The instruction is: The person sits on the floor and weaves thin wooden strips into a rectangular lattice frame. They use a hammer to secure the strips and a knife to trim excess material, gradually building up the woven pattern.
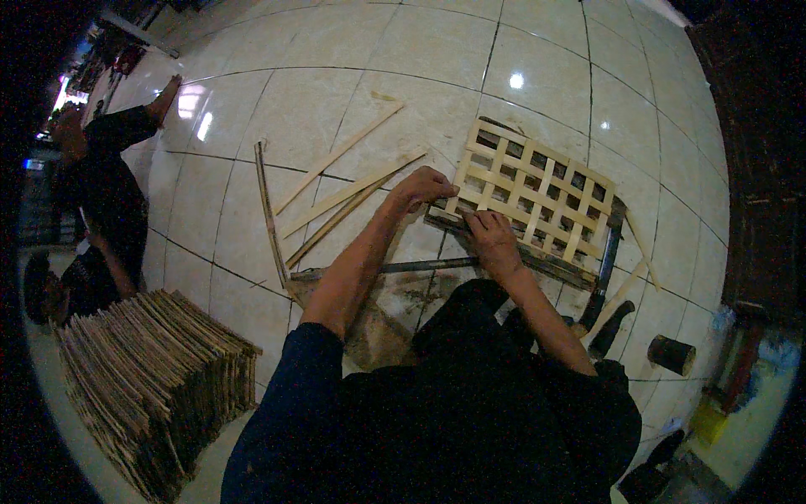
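A woven lattice of pale flat strips, apparently bamboo (537,186), lies on a dark wooden piece (558,267) in front of me on the tiled floor. At the lattice's left edge my left hand (421,188) has its fingers closed in a pinch on the end of a strip. My right hand (495,239) is at the near edge, its bent fingers gripping the lattice's border close to the left corner. The fingertips of both hands are partly hidden. Loose pale strips (353,193) lie on the floor beyond my left forearm.
A tall stack of thin brown slatted panels (168,378) stands at lower left. Another person in dark clothes (109,193) sits behind it. A dark rod (428,265) crosses before my lap. A black-handled tool (611,328) and a dark cylinder (672,355) lie at right.
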